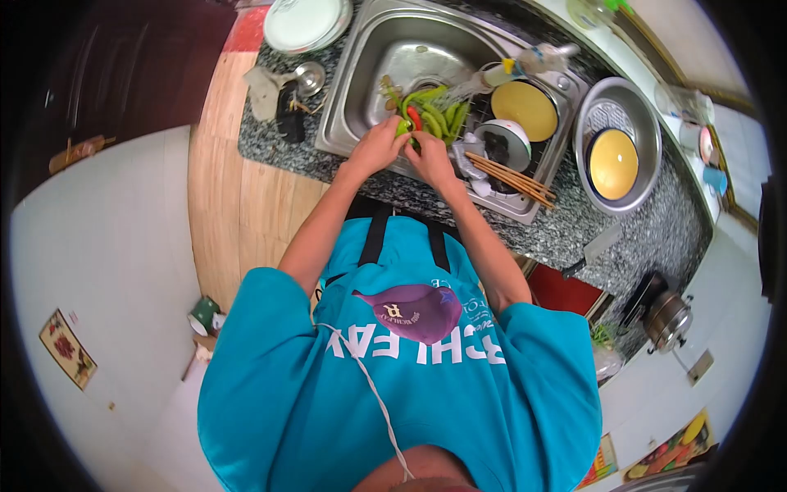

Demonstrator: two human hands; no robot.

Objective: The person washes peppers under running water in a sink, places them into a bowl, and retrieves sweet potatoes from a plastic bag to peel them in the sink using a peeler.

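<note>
Over the near edge of the sink (pixel 334 115), my left hand (pixel 378 148) is closed on a green pepper (pixel 402 128). My right hand (pixel 431 157) meets it from the right, its fingertips pinched on the lower end of that pepper. Just beyond my fingers lies a red pepper (pixel 414 117). More green peppers (pixel 434 123) rest around it, some in a clear plastic bag (pixel 469 88). Small brownish pieces (pixel 389 92) are at the left of the pile. My fingers partly hide the held pepper.
Right of the peppers are a white bowl (pixel 512 135), a yellow dish (pixel 525 111) and chopsticks (pixel 512 179). A metal basin (pixel 648 176) holds a yellow bowl (pixel 613 164). A knife (pixel 602 244) lies on the right counter. Stacked plates (pixel 303 23) and a ladle (pixel 310 78) are left.
</note>
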